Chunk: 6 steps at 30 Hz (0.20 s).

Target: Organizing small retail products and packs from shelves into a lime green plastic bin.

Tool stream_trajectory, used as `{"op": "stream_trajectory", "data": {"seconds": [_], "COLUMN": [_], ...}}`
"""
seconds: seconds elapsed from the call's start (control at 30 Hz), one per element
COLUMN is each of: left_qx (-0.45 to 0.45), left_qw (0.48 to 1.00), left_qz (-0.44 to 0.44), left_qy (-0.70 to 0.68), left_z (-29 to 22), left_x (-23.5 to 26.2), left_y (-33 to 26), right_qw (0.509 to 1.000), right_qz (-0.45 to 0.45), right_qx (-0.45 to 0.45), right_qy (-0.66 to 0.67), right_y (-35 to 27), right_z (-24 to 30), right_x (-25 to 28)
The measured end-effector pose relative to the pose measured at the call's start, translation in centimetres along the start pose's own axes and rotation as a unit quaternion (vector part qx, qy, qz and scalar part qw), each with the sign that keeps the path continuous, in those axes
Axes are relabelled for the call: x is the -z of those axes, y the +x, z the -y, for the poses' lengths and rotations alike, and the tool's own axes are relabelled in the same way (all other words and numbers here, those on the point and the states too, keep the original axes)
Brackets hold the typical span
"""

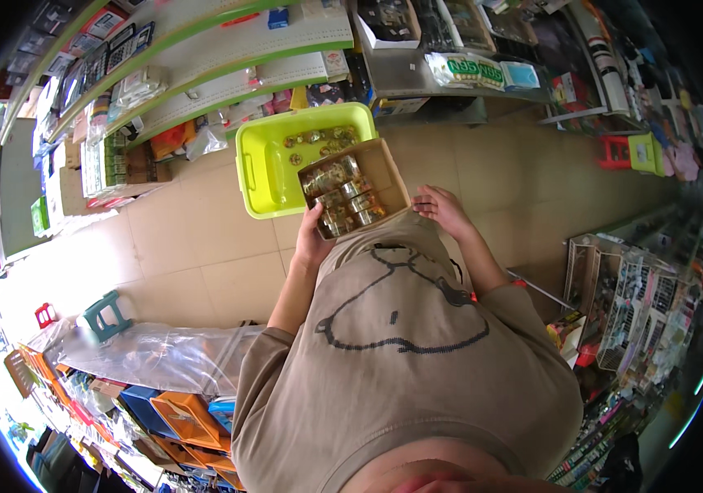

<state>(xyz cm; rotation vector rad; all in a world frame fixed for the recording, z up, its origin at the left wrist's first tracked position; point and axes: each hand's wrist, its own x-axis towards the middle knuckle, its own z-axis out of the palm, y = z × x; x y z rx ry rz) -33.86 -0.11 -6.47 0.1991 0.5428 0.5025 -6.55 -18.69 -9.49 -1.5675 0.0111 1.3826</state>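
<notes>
My left hand (313,237) grips the near left side of an open cardboard box (384,168), with the thumb at its rim. Inside the box lie several shiny, gold-brown round pieces (358,200); they look like short rolls or small tins, but I cannot tell which. To the right of the box, my right hand (444,212) hovers just off its edge, fingers apart and holding nothing visible. A lime-green plastic tub (253,168) stands beyond the box, which covers its near right corner. Several small gold-coloured round pieces (319,137) rest on the tub's bottom.
Shelves (286,41) with light panels and green edges run along the far left. A metal shelf (393,72) holds a green-and-white package (465,71). Beige tiles (195,226) cover the floor. A teal stool (106,316) and orange crates (191,419) stand at left; wire racks (631,312) stand right.
</notes>
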Motion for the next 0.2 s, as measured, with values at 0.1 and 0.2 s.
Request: {"op": "stream_trajectory", "data": {"seconds": [0.1,0.2], "left_qx": [0.002,0.024], "left_qw": [1.000,0.999], "left_qz": [-0.008,0.021], "left_qy": [0.003,0.005], "left_z": [2.2,5.5], "left_x": [-1.8,-1.8], "left_y": [0.1,1.4], "right_qw": [0.996,0.981], "right_qz": [0.086,0.162], "right_qx": [0.023,0.073], "right_qy": [0.029,0.074], "right_y": [0.6,-0.9], "right_z": [2.2,4.6], "right_x": [0.2,1.4]}}
